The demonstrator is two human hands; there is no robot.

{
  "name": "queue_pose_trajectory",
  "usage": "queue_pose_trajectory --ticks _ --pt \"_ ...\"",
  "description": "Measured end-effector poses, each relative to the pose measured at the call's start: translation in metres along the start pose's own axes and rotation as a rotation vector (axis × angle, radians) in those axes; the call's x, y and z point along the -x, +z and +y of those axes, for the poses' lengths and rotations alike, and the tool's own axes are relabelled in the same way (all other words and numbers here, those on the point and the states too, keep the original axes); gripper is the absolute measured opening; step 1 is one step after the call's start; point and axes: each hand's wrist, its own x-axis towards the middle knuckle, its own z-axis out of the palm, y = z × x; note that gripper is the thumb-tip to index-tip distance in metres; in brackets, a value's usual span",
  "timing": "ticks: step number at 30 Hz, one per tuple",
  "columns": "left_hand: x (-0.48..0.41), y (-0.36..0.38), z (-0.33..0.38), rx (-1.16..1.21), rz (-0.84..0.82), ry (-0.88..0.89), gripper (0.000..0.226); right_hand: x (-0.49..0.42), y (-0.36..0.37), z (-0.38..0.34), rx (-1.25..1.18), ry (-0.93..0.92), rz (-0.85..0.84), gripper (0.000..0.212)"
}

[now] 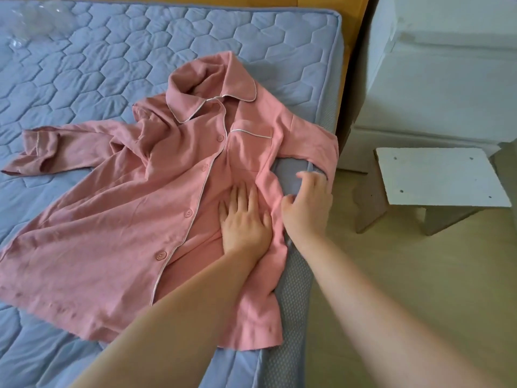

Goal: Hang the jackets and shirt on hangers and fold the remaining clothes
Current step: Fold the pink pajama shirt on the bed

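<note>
Left hand (244, 219) flat on the pink shirt (112, 219), grip slack, fingers straight; right hand (307, 203) at the shirt's edge on the bed (112, 65). That grip's blurred; cannot tell.

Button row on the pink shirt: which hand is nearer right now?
Left. The left hand lies flat on the pink shirt just beside the button row; the right hand is farther off, over the mattress edge by the sleeve.

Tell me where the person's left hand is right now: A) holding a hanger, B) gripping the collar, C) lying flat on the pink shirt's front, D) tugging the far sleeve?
C: the left hand lies palm down with straight fingers on the front of the pink shirt, below its pocket.
</note>
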Motion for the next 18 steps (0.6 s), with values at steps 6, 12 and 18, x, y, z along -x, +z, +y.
queue_pose_trajectory --ticks 6,12,18 --pt "-0.005 0.007 0.001 -0.026 0.076 -0.001 0.064 -0.086 0.039 0.005 0.321 -0.352 -0.157 0.029" --pt "-0.003 0.006 0.001 -0.049 0.087 -0.005 0.060 -0.097 0.056 0.013 0.302 -0.517 -0.162 0.022" --pt "-0.006 0.007 -0.002 -0.063 0.181 0.023 0.058 -0.109 0.050 0.025 0.174 -0.567 -0.191 0.012"
